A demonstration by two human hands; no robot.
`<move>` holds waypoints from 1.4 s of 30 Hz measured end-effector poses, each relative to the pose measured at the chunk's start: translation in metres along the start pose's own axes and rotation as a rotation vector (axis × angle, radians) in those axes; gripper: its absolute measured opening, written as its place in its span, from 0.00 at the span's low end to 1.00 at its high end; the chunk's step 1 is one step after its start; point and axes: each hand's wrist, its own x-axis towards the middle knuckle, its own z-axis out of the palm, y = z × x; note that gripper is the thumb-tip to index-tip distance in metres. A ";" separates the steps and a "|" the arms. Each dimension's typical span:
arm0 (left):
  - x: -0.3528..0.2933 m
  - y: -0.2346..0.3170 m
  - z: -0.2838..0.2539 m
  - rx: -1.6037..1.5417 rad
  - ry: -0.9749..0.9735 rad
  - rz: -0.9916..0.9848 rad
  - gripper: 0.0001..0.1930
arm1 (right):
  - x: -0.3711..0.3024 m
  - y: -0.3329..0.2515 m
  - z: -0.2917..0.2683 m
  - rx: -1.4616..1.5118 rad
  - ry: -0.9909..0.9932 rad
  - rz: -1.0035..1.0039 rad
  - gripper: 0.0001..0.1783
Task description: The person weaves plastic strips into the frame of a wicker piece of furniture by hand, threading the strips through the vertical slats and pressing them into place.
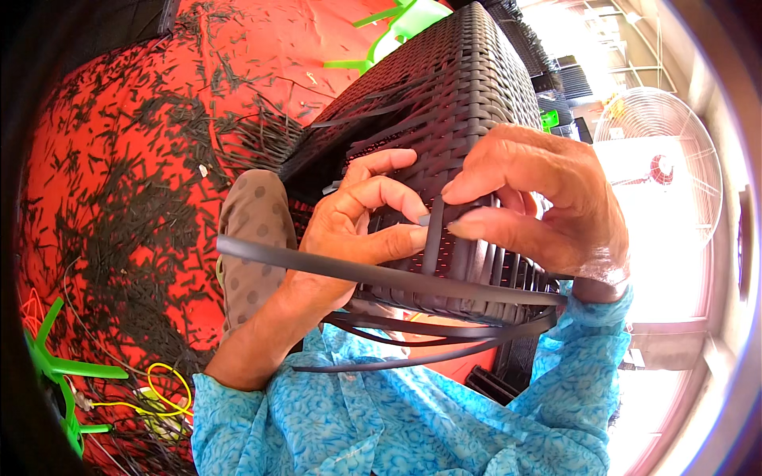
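Observation:
A partly woven black wicker furniture frame [492, 87] stands in front of me, its near end close to my body. My left hand [357, 218] pinches a flat dark plastic strip [432, 246] between thumb and forefinger at the weave. From the other side, my right hand [548, 198] reaches over the frame's edge; its thumb and forefinger tips are apart, close beside the same strip. A long loose strip [381, 274] bends across in front of my wrists, with more strip lengths looping below it. The underside of the weave beneath my fingers is hidden.
Dark strip scraps [151, 214] litter the red floor covering [262, 47] at left. Green plastic chairs [59, 369] [409, 20] stand lower left and at the top. A yellow cord [171, 371] lies near the lower left. A large fan [663, 168] stands at right.

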 end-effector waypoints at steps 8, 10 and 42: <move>-0.001 0.013 -0.010 -0.278 0.098 -0.138 0.04 | -0.021 -0.002 0.003 0.195 0.164 0.307 0.24; -0.004 0.014 -0.010 -0.235 0.106 -0.137 0.04 | -0.022 0.018 0.010 0.089 0.272 0.024 0.13; -0.008 0.002 -0.082 0.052 0.166 -0.112 0.08 | -0.070 -0.005 0.012 -0.287 0.215 0.188 0.24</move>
